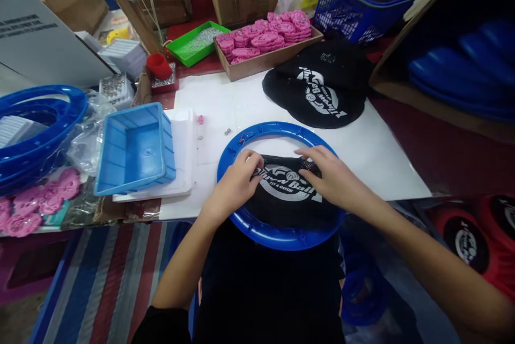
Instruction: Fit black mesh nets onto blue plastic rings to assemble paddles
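A blue plastic ring lies at the front edge of the table, partly over my lap. Across its opening is a black mesh disc printed with white lettering. My left hand pinches the mesh at its upper left edge, beside the ring's left side. With thumb and fingers, my right hand grips the mesh at its upper right edge. Between the hands the far edge of the mesh is drawn fairly straight, and white paper shows through the gap behind it. Small reddish wire sits on the ring's upper left.
More black mesh discs are stacked behind the ring. Pink pieces fill a cardboard tray; a green tray holds small metal parts. A light-blue bin stands at left near blue rings. A dark-blue basket is behind.
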`<state>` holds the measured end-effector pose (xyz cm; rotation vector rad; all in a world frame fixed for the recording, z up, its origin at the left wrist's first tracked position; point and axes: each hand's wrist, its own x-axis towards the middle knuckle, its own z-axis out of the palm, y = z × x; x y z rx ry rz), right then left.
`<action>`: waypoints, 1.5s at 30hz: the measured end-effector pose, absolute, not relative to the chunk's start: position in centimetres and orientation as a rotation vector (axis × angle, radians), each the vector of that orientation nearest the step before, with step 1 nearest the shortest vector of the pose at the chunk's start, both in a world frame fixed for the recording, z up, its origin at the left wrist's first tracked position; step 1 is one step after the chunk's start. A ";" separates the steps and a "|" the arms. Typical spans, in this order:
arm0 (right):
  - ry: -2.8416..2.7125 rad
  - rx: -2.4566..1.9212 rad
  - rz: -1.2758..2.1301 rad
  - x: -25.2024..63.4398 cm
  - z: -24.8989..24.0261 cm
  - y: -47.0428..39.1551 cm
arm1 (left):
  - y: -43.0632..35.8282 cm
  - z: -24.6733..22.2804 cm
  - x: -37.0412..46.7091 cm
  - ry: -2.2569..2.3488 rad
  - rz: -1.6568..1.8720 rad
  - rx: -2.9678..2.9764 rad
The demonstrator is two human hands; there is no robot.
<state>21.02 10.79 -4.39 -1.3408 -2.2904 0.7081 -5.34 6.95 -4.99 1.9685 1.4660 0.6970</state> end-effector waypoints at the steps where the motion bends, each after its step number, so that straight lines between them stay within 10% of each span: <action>1: -2.343 -1.344 0.694 20.9 -4.9 10.7 | 7.1 -5.1 -5.4 1.485 0.640 2.023; 26: -2.797 -0.653 0.109 20.0 -3.8 13.6 | 6.4 -2.8 -5.1 1.260 0.361 2.605; 45: -3.096 -1.281 0.133 15.5 -2.4 17.0 | 13.5 -2.4 -3.0 1.618 -0.115 2.567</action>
